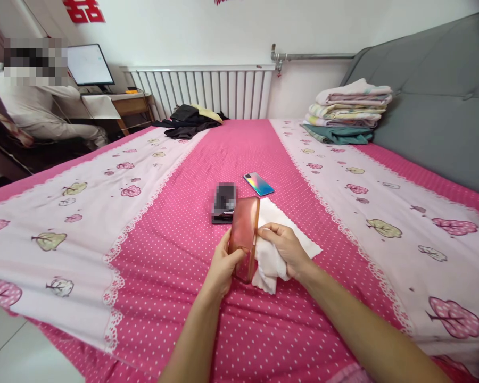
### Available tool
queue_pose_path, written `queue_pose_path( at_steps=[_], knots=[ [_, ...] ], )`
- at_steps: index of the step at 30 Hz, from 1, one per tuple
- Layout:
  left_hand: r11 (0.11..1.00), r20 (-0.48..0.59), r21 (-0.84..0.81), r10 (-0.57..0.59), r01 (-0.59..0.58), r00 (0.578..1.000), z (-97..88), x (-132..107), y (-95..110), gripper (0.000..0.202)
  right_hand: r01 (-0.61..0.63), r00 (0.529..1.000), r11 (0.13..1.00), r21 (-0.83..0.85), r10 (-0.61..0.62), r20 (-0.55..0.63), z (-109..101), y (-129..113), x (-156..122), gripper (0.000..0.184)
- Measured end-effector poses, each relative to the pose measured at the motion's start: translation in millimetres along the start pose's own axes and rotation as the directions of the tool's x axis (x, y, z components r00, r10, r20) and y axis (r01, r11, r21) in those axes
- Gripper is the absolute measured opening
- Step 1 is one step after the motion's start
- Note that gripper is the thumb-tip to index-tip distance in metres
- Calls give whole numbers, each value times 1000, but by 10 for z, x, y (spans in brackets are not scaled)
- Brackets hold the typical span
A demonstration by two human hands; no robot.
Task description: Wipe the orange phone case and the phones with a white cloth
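My left hand point(222, 266) grips a reddish translucent phone case point(244, 234), held upright over the pink bed. My right hand point(286, 249) is closed on a bunched white cloth point(269, 263), pressed against the case's right edge. The rest of the cloth spreads flat on the sheet behind my hand. Just beyond the case lies a dark phone point(223, 205), and farther back an iridescent blue phone point(258, 184) rests face down.
The bed's pink dotted sheet point(175, 255) has pale tree-print bands at both sides. Folded blankets point(349, 111) are stacked by the grey headboard point(435, 101). Dark clothes point(189, 121) lie near the radiator. A person in white sits at a desk with a monitor point(90, 65), far left.
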State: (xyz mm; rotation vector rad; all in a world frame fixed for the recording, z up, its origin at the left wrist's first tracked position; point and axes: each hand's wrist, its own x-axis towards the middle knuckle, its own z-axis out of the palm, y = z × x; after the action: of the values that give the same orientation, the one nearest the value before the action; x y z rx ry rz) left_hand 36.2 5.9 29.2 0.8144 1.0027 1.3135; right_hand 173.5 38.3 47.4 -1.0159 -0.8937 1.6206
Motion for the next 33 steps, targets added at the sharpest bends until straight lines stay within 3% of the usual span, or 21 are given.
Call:
queue_pose_path(
  at_steps=[8, 13, 19, 33],
  knots=[
    [999, 43, 14, -40, 39, 998, 14, -2, -50, 61, -111, 964, 960, 258, 41, 262, 30, -5, -49, 19],
    [999, 57, 0, -42, 42, 998, 15, -2, -50, 62, -99, 937, 972, 214, 19, 349, 21, -4, -90, 33],
    [1000, 56, 22, -19, 18, 998, 25, -9, -50, 65, -106, 938, 984, 146, 50, 344, 52, 5, -113, 49],
    [997, 29, 75, 31, -33, 999, 40, -12, -71, 57, 15, 950, 1000, 16, -20, 310, 58, 32, -143, 37]
  ],
)
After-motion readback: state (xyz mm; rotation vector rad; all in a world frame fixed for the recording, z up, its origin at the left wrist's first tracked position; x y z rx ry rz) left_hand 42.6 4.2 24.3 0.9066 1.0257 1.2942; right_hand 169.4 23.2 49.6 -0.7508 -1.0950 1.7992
